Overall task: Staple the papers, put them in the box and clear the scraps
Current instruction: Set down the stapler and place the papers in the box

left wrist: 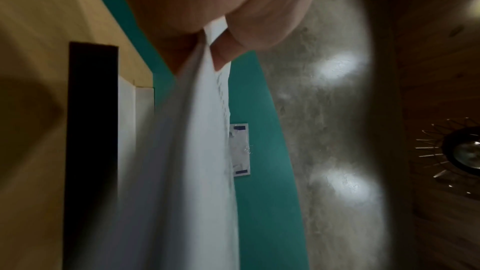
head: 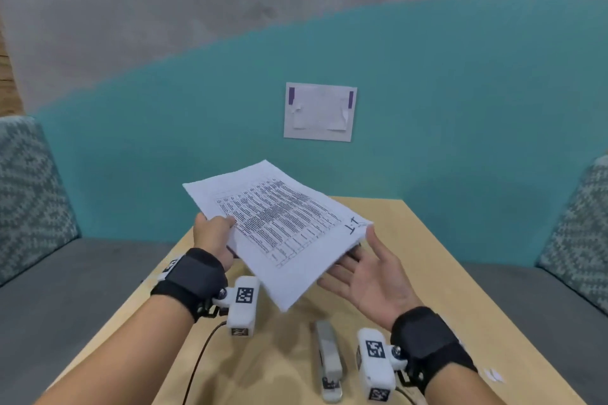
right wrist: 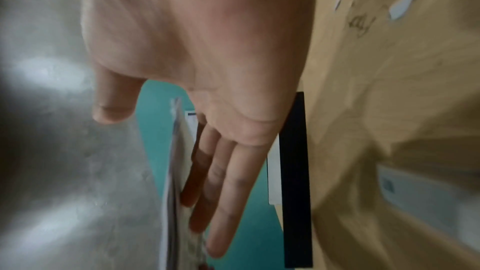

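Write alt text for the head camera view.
A left hand pinches a printed stack of papers above a wooden table, while the open right hand supports its underside. A stapler lies on the table near the wrists.

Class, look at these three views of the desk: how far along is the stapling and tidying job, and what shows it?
Done: nothing can be confirmed; whether the papers are stapled cannot be told. In hand: the left hand pinches the papers above the table, while the right hand, open, is under their other end. The stapler lies on the table. Left: the papers are not in the box, and scraps still lie on the table.
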Demonstrator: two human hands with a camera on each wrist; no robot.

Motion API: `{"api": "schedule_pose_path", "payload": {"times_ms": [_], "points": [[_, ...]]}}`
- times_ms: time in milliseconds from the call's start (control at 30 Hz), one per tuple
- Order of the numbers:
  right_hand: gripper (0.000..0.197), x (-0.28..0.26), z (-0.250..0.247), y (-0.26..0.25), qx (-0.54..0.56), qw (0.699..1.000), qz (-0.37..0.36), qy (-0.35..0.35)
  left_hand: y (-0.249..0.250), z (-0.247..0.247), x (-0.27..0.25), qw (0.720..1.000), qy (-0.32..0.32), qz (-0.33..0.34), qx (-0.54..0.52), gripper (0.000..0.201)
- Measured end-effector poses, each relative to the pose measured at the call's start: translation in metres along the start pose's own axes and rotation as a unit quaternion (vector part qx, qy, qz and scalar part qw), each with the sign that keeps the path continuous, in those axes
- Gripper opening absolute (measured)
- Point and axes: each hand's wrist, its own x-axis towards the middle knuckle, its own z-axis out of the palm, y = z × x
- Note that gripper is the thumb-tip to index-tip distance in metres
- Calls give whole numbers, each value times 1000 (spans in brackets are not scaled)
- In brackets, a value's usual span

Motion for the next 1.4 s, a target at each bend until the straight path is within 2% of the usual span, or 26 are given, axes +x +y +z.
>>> {"api": "schedule_pose_path", "payload": {"times_ms": [100, 233, 400, 467, 533, 667, 800, 900, 1000, 1100, 1167, 1233, 1333, 1400], "points": [[37, 19, 4, 23, -74, 997, 9, 10, -13, 16, 6, 1000, 19, 20, -14, 40], [46, 52, -5, 31, -177, 980, 1, 91, -26, 26, 20, 1000, 14, 10, 2, 34], [46, 90, -32, -9, -204, 966, 34, 155, -19, 16, 58, 998, -2, -41, 40, 9], [46, 112, -47, -27, -218, 957, 63, 181, -16, 12, 76, 996, -5, -57, 70, 13], [48, 134, -59, -40, -247, 946, 92, 188, -18, 10, 92, 993, -17, -72, 98, 9], [40, 174, -73, -52, -295, 925, 124, 206, -30, 11, 122, 984, -26, -91, 153, 14], [22, 207, -83, -54, -386, 876, 138, 253, -38, 8, 149, 969, -3, -97, 226, 4], [6, 223, -87, -59, -465, 831, 133, 275, -33, 5, 172, 939, 36, -58, 337, 11], [16, 239, -89, -65, -525, 792, 120, 286, -23, 5, 192, 894, 25, -18, 448, 18], [16, 255, -87, -63, -586, 750, 99, 291, -21, 4, 204, 824, -3, -19, 566, 22], [18, 258, -81, -58, -638, 707, 89, 293, -25, 4, 209, 772, -13, -22, 635, 33], [20, 258, -76, -53, -691, 662, 87, 277, -31, 6, 211, 741, -28, -30, 671, 39], [10, 257, -73, -44, -769, 581, 113, 240, -43, 11, 208, 710, -45, -49, 701, 28], [8, 259, -76, -37, -802, 537, 145, 218, -51, 13, 205, 678, -48, -61, 731, 17]]}}
